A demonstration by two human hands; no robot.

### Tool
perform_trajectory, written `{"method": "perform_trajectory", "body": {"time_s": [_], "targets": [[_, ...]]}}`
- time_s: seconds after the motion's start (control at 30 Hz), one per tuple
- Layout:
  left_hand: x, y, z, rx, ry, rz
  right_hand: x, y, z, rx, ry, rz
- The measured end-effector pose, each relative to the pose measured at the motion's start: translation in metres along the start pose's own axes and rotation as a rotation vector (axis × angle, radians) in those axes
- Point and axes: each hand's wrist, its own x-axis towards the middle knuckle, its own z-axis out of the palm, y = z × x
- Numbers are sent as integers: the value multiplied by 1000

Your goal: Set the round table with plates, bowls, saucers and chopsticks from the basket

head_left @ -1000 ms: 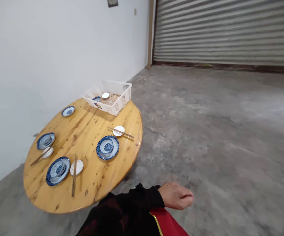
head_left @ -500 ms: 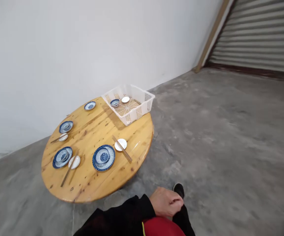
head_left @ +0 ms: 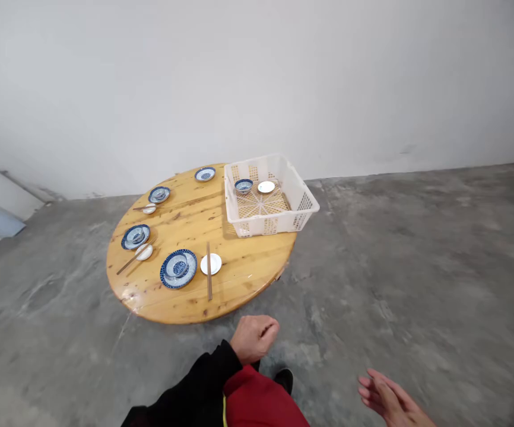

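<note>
My left hand (head_left: 254, 339), in a black sleeve, is curled into a loose fist just off the near edge of the round wooden table (head_left: 181, 311); nothing shows in it. Low on the right, over the floor, my right hand (head_left: 390, 396) has its fingers stretched out and holds nothing. Closest to my left hand lie a pair of chopsticks (head_left: 209, 281) across a small white dish (head_left: 215, 264). Left of them a blue-and-white bowl (head_left: 177, 268) rests on a blue-rimmed plate (head_left: 192, 277).
A white plastic basket (head_left: 270, 225) at the table's right holds a blue bowl (head_left: 243, 186) and a white dish (head_left: 266, 187). Two more settings with bowl (head_left: 137, 235), dish (head_left: 143, 252) and chopsticks line the left side. A blue-rimmed plate (head_left: 205, 174) lies at the back.
My view has swung right, with the shutter out of sight and more wall and left floor showing. My right hand has come into view at lower right. My left hand stays curled.
</note>
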Motion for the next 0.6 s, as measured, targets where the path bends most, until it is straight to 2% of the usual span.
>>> {"method": "perform_trajectory", "body": {"time_s": [0.13,0.27,0.4,0.6], "targets": [[27,-9,-25,-53,151,-93,34,-36,43,47,-139,9],[77,-18,-70,-24,285,-35,48,-64,85,50,-240,-5],[137,-30,-113,-78,389,10,55,-108,107,12,-222,-104],[215,-62,-155,-194,444,-4,72,-203,130,-124,-152,-350]]}}
